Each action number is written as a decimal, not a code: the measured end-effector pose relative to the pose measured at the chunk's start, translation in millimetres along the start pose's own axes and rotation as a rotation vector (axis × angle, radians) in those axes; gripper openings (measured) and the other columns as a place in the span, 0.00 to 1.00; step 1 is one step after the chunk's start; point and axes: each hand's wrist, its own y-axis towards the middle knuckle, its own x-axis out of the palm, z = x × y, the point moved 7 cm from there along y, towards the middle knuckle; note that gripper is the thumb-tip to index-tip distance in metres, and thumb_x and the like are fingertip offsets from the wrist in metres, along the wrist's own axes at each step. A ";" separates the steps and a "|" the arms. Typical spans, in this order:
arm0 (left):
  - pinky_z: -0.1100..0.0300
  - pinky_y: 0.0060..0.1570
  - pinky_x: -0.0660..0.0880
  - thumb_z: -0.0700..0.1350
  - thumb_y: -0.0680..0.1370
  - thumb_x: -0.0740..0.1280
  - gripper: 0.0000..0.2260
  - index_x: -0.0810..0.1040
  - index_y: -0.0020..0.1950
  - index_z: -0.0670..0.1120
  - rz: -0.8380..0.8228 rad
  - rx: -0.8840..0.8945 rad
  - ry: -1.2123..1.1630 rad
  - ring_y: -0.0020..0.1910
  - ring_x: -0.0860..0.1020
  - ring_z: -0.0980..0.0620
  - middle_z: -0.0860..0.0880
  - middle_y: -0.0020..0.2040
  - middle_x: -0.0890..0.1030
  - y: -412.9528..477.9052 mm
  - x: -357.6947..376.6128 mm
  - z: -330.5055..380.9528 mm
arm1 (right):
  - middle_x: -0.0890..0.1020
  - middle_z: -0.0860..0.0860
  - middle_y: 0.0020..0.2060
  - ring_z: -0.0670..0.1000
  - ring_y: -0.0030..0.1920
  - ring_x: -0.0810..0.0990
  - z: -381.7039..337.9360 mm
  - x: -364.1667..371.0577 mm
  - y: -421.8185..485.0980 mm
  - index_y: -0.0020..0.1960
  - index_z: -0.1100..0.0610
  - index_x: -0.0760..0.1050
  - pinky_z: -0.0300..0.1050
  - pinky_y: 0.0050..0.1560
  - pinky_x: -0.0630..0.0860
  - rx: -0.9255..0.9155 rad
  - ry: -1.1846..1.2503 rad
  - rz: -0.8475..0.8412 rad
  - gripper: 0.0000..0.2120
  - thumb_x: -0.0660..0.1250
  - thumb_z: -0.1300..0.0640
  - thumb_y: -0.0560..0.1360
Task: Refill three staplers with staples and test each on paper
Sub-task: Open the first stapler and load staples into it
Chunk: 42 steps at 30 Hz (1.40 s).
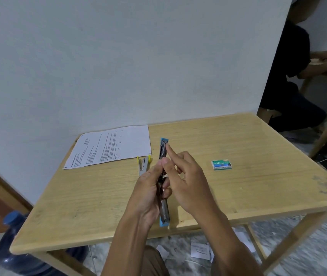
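Fingers [166, 193] of the left hand [146, 194] are wrapping the blue stapler [163, 148], opened flat over the table [258, 176] centre. The right hand [188, 182] is stretching its index toward 12 o'clock along the rail, its grip unclear. At 3 o'clock, the staple box [221, 164] is showing "No.10"; the paper [109, 146] print is staying unreadable.

A single view came from a camera worn on the person's head. It looked forward and down, steeply, across a wooden table [258, 176] toward the white wall [119, 56] behind. It sat close above the left hand [148, 194] and right hand [188, 182] (both low in the middle) — and the wide lens bowed the table's edges and caught floor [308, 246] underneath.
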 end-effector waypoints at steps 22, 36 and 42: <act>0.64 0.29 0.66 0.46 0.80 0.64 0.09 0.84 0.48 0.47 0.098 0.082 0.137 0.29 0.69 0.57 0.52 0.40 0.81 -3.8 -9.7 9.6 | 0.83 0.56 0.51 0.42 0.47 0.83 -6.0 4.4 0.0 0.42 0.35 0.84 0.44 0.58 0.76 0.229 0.512 0.011 0.17 0.62 0.52 0.81; 0.65 0.25 0.66 0.47 0.81 0.64 0.13 0.82 0.57 0.41 0.126 -0.013 0.082 0.28 0.69 0.58 0.50 0.42 0.79 1.4 -12.6 -2.5 | 0.78 0.54 0.49 0.32 0.40 0.78 -4.1 2.0 -10.5 0.44 0.38 0.78 0.29 0.46 0.74 0.121 0.328 0.005 0.13 0.58 0.49 0.82; 0.66 0.25 0.65 0.47 0.81 0.65 0.11 0.84 0.54 0.44 0.156 -0.043 0.102 0.28 0.70 0.58 0.51 0.39 0.80 -0.1 -12.0 -4.1 | 0.79 0.48 0.45 0.43 0.47 0.80 12.1 1.0 -8.3 0.47 0.41 0.83 0.44 0.55 0.77 0.200 0.408 0.102 0.15 0.58 0.49 0.83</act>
